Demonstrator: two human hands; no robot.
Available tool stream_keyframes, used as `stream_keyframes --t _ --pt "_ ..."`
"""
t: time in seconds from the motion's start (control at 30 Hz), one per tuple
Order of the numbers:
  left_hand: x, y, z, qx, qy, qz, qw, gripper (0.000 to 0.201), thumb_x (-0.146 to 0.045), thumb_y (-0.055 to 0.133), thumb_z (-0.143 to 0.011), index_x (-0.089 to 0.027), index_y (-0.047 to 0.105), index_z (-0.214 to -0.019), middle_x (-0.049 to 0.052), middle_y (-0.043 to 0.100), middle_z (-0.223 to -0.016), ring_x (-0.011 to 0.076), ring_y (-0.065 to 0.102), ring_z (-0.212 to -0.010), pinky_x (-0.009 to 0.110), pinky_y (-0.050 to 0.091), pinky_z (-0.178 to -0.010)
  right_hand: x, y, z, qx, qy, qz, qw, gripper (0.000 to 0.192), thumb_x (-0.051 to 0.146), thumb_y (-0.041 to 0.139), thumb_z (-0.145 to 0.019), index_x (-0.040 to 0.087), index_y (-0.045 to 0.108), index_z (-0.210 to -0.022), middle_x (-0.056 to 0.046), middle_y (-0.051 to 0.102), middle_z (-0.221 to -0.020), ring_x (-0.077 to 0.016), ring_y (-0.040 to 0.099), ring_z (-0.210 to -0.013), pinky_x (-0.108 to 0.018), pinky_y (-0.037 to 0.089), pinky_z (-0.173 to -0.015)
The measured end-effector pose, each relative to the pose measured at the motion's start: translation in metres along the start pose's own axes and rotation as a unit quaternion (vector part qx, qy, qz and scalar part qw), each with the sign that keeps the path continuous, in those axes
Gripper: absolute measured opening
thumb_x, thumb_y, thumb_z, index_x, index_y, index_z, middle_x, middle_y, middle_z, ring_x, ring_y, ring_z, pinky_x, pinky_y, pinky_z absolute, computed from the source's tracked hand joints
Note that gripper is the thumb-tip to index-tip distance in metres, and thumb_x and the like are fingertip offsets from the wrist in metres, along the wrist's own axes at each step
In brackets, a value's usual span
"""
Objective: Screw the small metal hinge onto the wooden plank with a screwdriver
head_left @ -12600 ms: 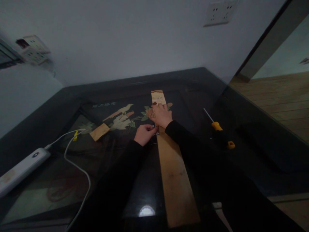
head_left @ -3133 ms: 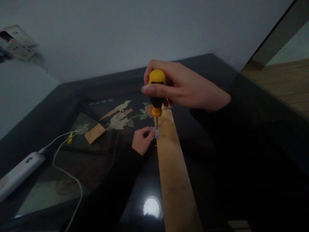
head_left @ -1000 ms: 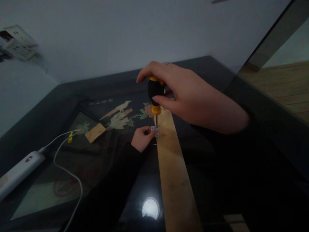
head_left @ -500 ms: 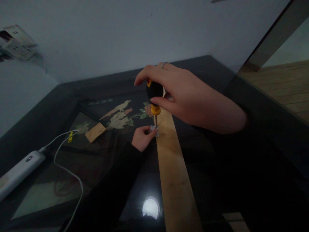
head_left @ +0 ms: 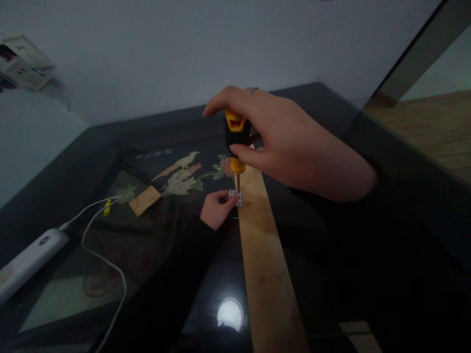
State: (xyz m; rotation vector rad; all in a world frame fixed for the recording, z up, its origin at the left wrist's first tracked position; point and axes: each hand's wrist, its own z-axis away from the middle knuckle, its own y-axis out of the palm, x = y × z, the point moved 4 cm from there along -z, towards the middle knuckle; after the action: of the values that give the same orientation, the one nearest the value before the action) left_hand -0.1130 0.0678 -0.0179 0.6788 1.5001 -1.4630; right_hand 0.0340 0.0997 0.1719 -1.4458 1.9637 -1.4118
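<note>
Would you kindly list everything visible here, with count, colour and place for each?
screwdriver: 1, yellow and black handle, upright over the metal plate, in the right hand
metal plate: 1, small, silvery, at the left edge of the plank
plank: 1, light wood, long, lying on the table from near to far
wood block: 1, small, light brown, left of centre on the table
table: 1, glossy black, with a bird-and-flower picture in its top
power strip: 1, white, near left on the table
cable: 1, white, curving from the power strip
wall: 1, pale grey, behind the table
left hand: 1, pinching the metal plate
right hand: 1, ring on one finger, gripping the screwdriver
</note>
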Motion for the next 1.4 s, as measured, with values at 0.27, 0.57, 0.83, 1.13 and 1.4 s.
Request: stream_keyframes --t 0.27,0.57,0.83,1.13,1.4 --pt "-0.003 -0.001 0.0 0.018 0.002 0.004 1.0 0.032 -0.047 0.06 -0.069 -0.016 0.061 -0.058 -0.002 0.051 -0.053 0.012 0.04 -0.055 0.024 0.029 -0.053 0.004 0.014 -0.001 -0.049 0.076 0.089 0.992 0.034 0.033 0.055 -0.091 0.022 0.051 -0.122 -0.009 0.058 -0.117 -0.0252 0.061 -0.097 -0.032 0.047 -0.073" --pt "-0.001 0.0 0.001 0.012 -0.007 0.009 1.0 0.029 -0.042 0.06 -0.071 -0.015 0.064 -0.063 -0.001 0.055 -0.057 0.0127 0.045 -0.056 0.025 0.034 -0.056 0.0 0.007 -0.002 -0.001 0.031 0.016 0.999 0.033 0.014 0.05 -0.088 0.023 0.052 -0.119 -0.005 0.06 -0.116 -0.0181 0.059 -0.098 -0.028 0.045 -0.081" --pt "-0.006 -0.002 0.003 -0.031 0.035 -0.069 0.997 0.032 -0.042 0.057 -0.073 -0.018 0.054 -0.052 -0.004 0.04 -0.05 0.0117 0.037 -0.053 0.026 0.027 -0.054 0.002 0.015 -0.003 -0.045 0.058 0.077 0.994 0.03 0.032 0.055 -0.091 0.022 0.052 -0.12 -0.009 0.058 -0.117 -0.0247 0.06 -0.099 -0.032 0.046 -0.075" --pt "-0.01 -0.005 -0.001 0.026 -0.027 -0.023 0.999 0.036 -0.047 0.063 -0.068 -0.016 0.056 -0.052 -0.005 0.041 -0.048 0.0093 0.033 -0.05 0.025 0.024 -0.05 0.001 0.014 -0.005 -0.049 0.067 0.087 0.993 0.029 0.027 0.056 -0.089 0.026 0.05 -0.117 -0.006 0.059 -0.112 -0.0222 0.061 -0.095 -0.028 0.046 -0.071" --pt "-0.012 -0.005 0.002 0.012 -0.043 -0.005 0.999 0.035 -0.044 0.063 -0.071 -0.016 0.057 -0.052 -0.005 0.041 -0.047 0.0089 0.032 -0.049 0.025 0.023 -0.049 0.0 0.014 -0.005 -0.058 0.051 0.079 0.994 0.027 0.024 0.056 -0.087 0.023 0.052 -0.113 -0.006 0.059 -0.109 -0.0229 0.061 -0.092 -0.031 0.045 -0.069"
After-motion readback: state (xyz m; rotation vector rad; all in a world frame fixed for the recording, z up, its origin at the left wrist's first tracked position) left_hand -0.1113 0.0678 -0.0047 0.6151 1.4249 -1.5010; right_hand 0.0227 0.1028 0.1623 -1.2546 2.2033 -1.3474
